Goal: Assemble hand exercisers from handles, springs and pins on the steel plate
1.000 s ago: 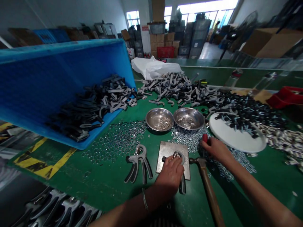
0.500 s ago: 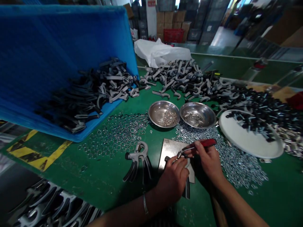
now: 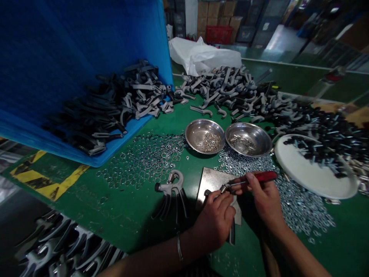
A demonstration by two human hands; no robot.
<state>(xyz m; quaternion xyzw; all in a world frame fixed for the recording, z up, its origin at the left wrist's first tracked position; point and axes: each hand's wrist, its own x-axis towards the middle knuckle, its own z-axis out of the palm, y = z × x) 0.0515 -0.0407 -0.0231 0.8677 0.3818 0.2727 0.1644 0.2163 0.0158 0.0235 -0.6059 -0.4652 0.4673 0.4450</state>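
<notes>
My left hand (image 3: 219,219) is closed around a grey-and-black hand grip strengthener (image 3: 232,234), pressed over a flat metal plate (image 3: 210,177). Most of that strengthener is hidden under my fingers; a spring (image 3: 223,188) shows at its top. In my right hand (image 3: 266,200) is a red-handled screwdriver (image 3: 265,177), its shaft pointing left to the spring. Whether the tip touches the spring, I cannot tell. Left of the plate lies another hand grip strengthener (image 3: 170,189) with a spring and black handles.
Two steel bowls (image 3: 194,134) of small metal parts stand behind the plate. Metal rings (image 3: 144,161) and nuts (image 3: 302,209) are spread on the green table. A blue crate (image 3: 92,34) of grey handles is on the left, a white plate (image 3: 296,169) of black-headed screws on the right.
The whole view has shifted, so the table things sit slightly further right. Both hands keep their hold, the screwdriver still at the spring.
</notes>
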